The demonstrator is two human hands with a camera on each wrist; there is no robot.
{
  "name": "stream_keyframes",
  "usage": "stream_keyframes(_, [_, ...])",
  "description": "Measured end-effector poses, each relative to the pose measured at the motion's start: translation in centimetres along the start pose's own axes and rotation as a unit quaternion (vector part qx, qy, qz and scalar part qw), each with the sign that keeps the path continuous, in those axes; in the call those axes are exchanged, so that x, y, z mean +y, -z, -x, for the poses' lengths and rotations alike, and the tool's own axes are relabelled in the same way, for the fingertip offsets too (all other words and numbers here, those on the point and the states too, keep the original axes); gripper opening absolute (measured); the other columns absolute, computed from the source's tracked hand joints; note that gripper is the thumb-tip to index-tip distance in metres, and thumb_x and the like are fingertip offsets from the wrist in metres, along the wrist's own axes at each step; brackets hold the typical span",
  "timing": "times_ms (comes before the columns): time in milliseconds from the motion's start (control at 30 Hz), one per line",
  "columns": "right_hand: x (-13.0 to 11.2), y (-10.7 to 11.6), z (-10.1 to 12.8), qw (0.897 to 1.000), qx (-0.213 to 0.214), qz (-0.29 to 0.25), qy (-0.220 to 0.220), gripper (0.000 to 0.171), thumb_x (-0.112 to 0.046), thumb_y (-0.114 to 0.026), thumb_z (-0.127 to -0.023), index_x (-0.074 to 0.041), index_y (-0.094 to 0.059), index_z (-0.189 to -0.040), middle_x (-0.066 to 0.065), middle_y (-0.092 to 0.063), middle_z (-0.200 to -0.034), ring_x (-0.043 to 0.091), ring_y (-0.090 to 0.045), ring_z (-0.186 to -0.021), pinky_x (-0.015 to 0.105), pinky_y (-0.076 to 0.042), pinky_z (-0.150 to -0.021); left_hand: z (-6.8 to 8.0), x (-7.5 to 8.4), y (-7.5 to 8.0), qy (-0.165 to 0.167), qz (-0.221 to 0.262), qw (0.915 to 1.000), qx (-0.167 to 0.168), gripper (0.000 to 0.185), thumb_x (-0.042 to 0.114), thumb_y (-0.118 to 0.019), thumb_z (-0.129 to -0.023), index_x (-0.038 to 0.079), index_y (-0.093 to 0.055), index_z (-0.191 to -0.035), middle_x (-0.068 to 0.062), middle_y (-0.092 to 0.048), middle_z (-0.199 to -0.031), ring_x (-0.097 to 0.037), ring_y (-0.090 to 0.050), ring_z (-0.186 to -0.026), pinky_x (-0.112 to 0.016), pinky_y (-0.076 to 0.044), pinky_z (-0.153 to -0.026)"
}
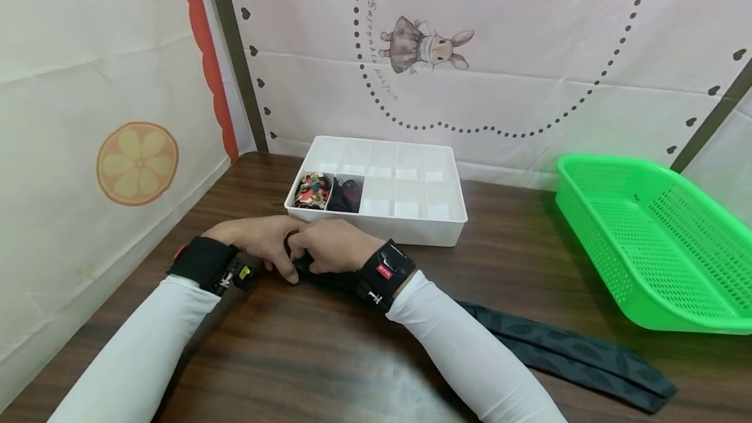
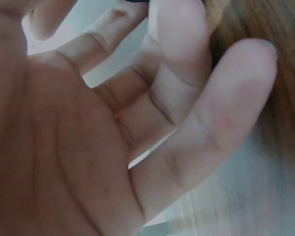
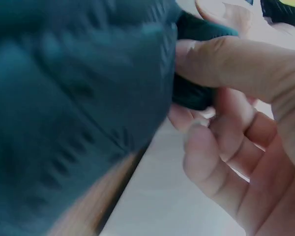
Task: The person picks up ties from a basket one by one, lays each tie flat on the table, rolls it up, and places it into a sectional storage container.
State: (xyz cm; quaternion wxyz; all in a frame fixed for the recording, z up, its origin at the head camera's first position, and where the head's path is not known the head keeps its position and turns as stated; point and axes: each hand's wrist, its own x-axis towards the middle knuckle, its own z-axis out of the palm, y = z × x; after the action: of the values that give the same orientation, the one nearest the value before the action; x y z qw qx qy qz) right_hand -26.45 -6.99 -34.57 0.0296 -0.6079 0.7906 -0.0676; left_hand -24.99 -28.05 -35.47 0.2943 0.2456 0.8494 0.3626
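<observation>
A dark green patterned necktie (image 1: 578, 348) stretches across the table, its wide end at the lower right. Its far end is turned into a small roll (image 3: 191, 93) between both hands. My right hand (image 1: 336, 245) pinches this roll, thumb on top and fingers curled beneath in the right wrist view. Close beside it, my left hand (image 1: 264, 240) holds the other side of the roll with its fingertips. In the left wrist view, the left palm (image 2: 64, 142) faces the camera, and only a dark sliver shows at the fingertips. The hands hide most of the roll in the head view.
Just beyond the hands stands a white divided box (image 1: 376, 227). Two front-left compartments hold a colourful patterned cloth roll (image 1: 313, 190) and a dark cloth roll (image 1: 345, 195). A green plastic basket (image 1: 593, 247) sits at the right. Printed cloth hangs behind and left of the table.
</observation>
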Motion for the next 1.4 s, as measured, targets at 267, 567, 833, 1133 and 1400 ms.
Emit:
stream_keyframes(267, [-0.3, -0.5, 0.1, 0.999, -0.011, -0.023, -0.02, 0.03, -0.009, -0.084, -0.085, -0.014, -0.064, -0.106, -0.006, -0.06, -0.085, 0.01, -0.056, -0.077, 0.025, -0.048, -0.068, -0.1, 0.5, -1.0, 0.011, 0.054, 0.9984, 0.013, 0.041, -0.002, -0.084, -0.079, 0.005, -0.066, -0.115, -0.004, -0.063, -0.093, -0.016, -0.062, -0.068, -0.03, -0.056, -0.058])
stream_keyframes(567, [0.0, 0.0, 0.3, 0.998, -0.031, -0.052, -0.002, 0.027, -0.005, -0.08, -0.089, -0.013, -0.073, -0.115, -0.007, -0.054, -0.073, 0.008, -0.05, -0.069, 0.023, -0.04, -0.064, 0.0, 1.7, -1.2, 0.066, 0.014, 0.9972, 0.031, 0.041, 0.004, -0.089, -0.077, 0.006, -0.069, -0.113, -0.005, -0.068, -0.097, -0.019, -0.068, -0.077, -0.037, -0.06, -0.06])
stream_keyframes(833, [-0.6, -0.8, -0.1, 1.0, 0.023, 0.012, -0.014, 0.029, -0.006, -0.085, -0.083, -0.015, -0.062, -0.1, -0.004, -0.062, -0.084, 0.013, -0.056, -0.08, 0.028, -0.047, -0.07, 0.5, 1.0, -0.9, 0.025, 0.035, 0.9988, 0.024, 0.045, 0.003, -0.091, -0.079, 0.007, -0.066, -0.116, -0.006, -0.061, -0.096, -0.019, -0.063, -0.071, -0.033, -0.057, -0.057])
stream_keyframes(1133, [-0.7, 0.2, -0.1, 0.999, -0.034, -0.02, -0.025, 0.034, -0.009, -0.084, -0.086, -0.015, -0.068, -0.116, -0.005, -0.064, -0.086, 0.011, -0.058, -0.078, 0.027, -0.05, -0.07, 0.2, 0.6, -1.2, 0.009, 0.03, 0.9992, 0.027, 0.047, 0.0, -0.088, -0.079, 0.005, -0.067, -0.121, -0.006, -0.067, -0.093, -0.018, -0.063, -0.07, -0.031, -0.055, -0.056])
stream_keyframes(1400, [-1.0, -0.4, 0.1, 0.999, 0.02, 0.044, -0.026, 0.026, -0.006, -0.082, -0.086, -0.019, -0.073, -0.108, -0.006, -0.07, -0.093, 0.011, -0.063, -0.085, 0.031, -0.054, -0.077, 0.4, 0.7, -0.9, 0.014, 0.021, 0.9993, 0.027, 0.04, 0.004, -0.091, -0.078, 0.008, -0.069, -0.112, -0.005, -0.064, -0.088, -0.018, -0.063, -0.069, -0.032, -0.055, -0.056])
